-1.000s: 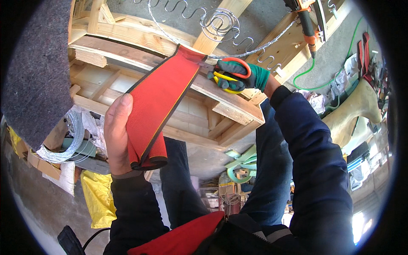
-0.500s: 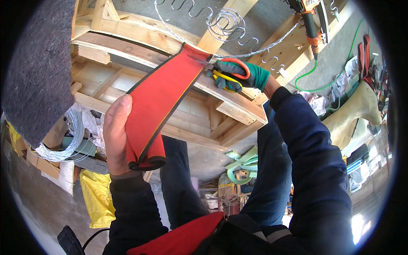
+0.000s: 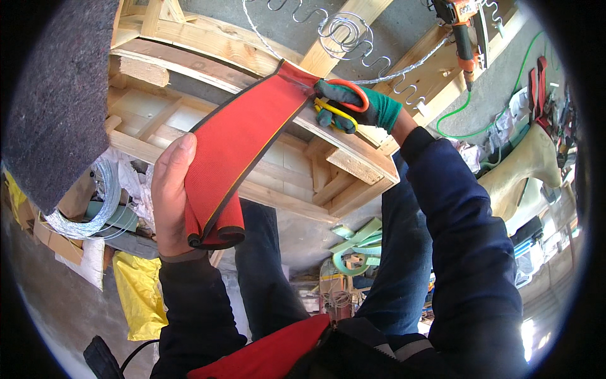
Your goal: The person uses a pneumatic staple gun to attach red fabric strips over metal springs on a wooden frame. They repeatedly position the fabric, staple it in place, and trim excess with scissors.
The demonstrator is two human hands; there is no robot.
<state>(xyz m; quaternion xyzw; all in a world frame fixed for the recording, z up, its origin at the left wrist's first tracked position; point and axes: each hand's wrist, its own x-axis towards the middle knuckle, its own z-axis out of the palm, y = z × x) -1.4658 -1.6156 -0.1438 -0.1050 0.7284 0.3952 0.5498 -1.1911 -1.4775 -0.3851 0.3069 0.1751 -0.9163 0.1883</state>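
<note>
A broad red webbing strap (image 3: 243,136) with black edges and a thin yellow line stretches from the wooden frame's rail towards me. Its near end is rolled and hangs down. My bare left hand (image 3: 172,186) grips it along the left edge, thumb on top. My right hand (image 3: 344,104), in a green and grey glove, is closed on scissors (image 3: 360,95) with one orange-red and one yellow handle loop. They are at the strap's far right edge, by the rail; the blades are mostly hidden by the glove and webbing.
The wooden frame (image 3: 353,145) spans the middle, with wavy springs and a wire coil (image 3: 344,35) beyond. An orange and black power tool (image 3: 464,38) with a green hose (image 3: 457,114) rests at top right. Dark felt (image 3: 57,95) hangs left above a wire bundle (image 3: 95,208).
The far part of the strap and the scissors have shifted slightly right in view, along with the frame. Both hands keep their hold; the strap bows a little more.
</note>
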